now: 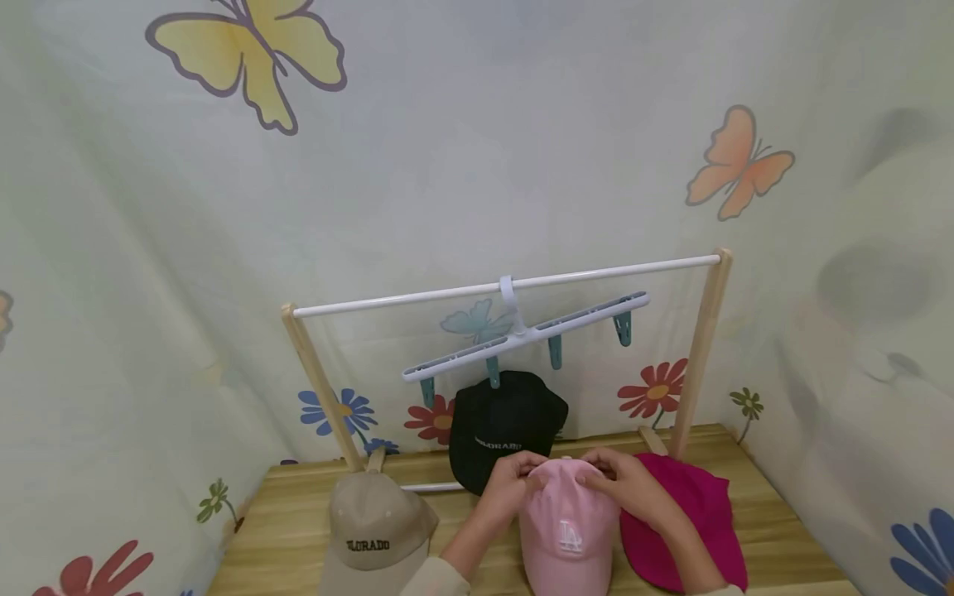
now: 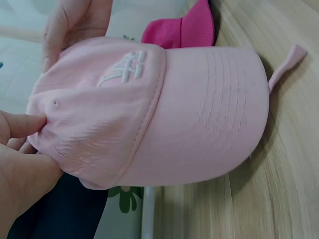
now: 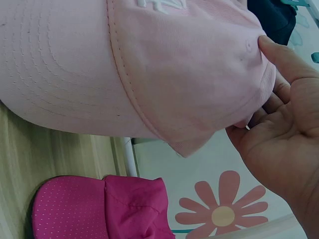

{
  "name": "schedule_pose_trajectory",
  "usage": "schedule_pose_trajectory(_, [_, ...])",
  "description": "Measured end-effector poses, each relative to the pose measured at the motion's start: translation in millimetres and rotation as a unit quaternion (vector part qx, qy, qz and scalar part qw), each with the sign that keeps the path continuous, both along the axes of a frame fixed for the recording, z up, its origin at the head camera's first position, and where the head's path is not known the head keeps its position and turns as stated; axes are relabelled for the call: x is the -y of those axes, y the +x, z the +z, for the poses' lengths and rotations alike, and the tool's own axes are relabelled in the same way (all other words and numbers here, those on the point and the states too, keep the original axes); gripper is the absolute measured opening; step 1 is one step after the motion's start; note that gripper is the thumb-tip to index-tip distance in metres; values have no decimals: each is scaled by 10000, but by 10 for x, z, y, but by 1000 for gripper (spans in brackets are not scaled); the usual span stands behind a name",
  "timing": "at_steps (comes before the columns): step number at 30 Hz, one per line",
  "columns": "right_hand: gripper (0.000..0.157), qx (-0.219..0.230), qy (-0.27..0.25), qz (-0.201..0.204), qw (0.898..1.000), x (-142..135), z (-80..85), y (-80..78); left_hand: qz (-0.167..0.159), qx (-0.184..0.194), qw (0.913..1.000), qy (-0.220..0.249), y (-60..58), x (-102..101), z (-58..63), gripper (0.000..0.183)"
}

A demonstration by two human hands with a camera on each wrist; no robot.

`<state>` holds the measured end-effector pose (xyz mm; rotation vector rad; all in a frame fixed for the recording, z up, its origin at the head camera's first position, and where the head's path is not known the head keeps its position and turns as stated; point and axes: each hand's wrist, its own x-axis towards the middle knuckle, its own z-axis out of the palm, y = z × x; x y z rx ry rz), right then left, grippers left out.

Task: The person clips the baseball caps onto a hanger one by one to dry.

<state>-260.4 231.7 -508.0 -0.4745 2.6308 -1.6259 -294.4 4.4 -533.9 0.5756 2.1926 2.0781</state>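
Observation:
A pink baseball cap [image 1: 570, 497] with a white embroidered logo is held by both hands, brim toward the front. My left hand [image 1: 507, 484] pinches the left side of its crown near the top, the thumb [image 2: 27, 124] pressed on the cloth. On the opposite side, my right hand [image 1: 629, 484] grips the crown between thumb [image 3: 281, 55] and curled fingers. Right behind is a black cap [image 1: 507, 414], hanging from a teal clip [image 1: 493, 372] of the white hanger [image 1: 462, 358]. Three more teal clips along the hanger hold nothing.
A white rail [image 1: 402, 298] between wooden posts carries the tilted hanger. The beige cap [image 1: 380, 517] lies on the wooden table [image 1: 276, 530] to the left, the magenta cap [image 1: 708, 513] to the right. Behind hangs a curtain with butterflies and flowers.

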Motion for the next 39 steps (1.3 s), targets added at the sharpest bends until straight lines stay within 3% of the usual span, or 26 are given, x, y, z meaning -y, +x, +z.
schedule_pose_trajectory(7, [21, -176, 163, 111, 9997, -68, 4, 47, -25, -48, 10000, -1, 53, -61, 41, 16])
schedule_pose_trajectory(18, [22, -848, 286, -335, 9954, -113, 102, 75, -143, 122, 9998, 103, 88, -65, 169, 17])
schedule_pose_trajectory(23, [24, -902, 266, -457, 9945, -121, 159, 93, -68, -191, 9996, -185, 81, -43, 188, 14])
schedule_pose_trajectory(28, [21, -1259, 309, -512, 9902, -143, 226, 105, 34, -666, 9965, -503, 82, -29, 214, 10])
schedule_pose_trajectory(34, [16, -1847, 592, -707, 9785, -164, 261, 103, 100, -698, 9958, -582, 101, -21, 263, 10])
schedule_pose_trajectory(39, [16, -1897, 738, -899, 9749, -156, 313, 129, 114, -699, 9959, -564, 118, -31, 302, 10])
